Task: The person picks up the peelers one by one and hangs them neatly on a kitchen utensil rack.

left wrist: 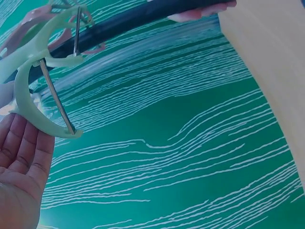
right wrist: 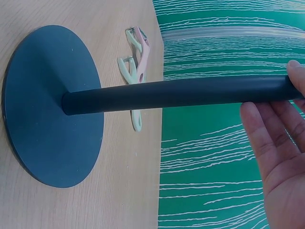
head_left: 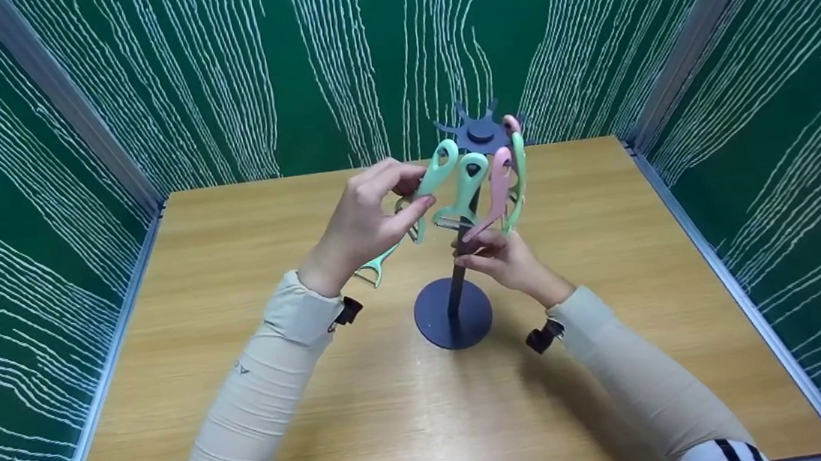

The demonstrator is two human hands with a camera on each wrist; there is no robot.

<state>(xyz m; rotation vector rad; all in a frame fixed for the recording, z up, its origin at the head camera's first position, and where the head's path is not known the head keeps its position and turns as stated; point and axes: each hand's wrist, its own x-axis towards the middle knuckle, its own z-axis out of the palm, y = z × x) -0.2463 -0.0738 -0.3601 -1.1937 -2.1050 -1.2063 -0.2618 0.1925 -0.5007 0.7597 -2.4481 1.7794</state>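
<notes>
My left hand (head_left: pixel 370 204) pinches a light green Y-shaped peeler (head_left: pixel 439 171) by its handle between thumb and fingers, near the hooks of a dark stand. In the left wrist view, the blade end of this peeler (left wrist: pixel 23 90) points away from the palm. Lower down, my right hand (head_left: pixel 505 260) grips the stand's pole (right wrist: pixel 190 93) with thumb and fingers. Beside the held peeler hang another green peeler (head_left: pixel 468 187), a pink peeler (head_left: pixel 499 184) and a further green peeler (head_left: pixel 520 167). The stand's hooked top (head_left: pixel 480 131) rises behind them.
The stand's round base (head_left: pixel 454 332) sits on the wooden table (head_left: pixel 414 426). A green peeler (head_left: pixel 376 268) lies behind my left wrist. In the right wrist view, a pink peeler (right wrist: pixel 143 52) and green ones lie on the table beyond the pole. Green, white-streaked walls (head_left: pixel 334 64) surround the table.
</notes>
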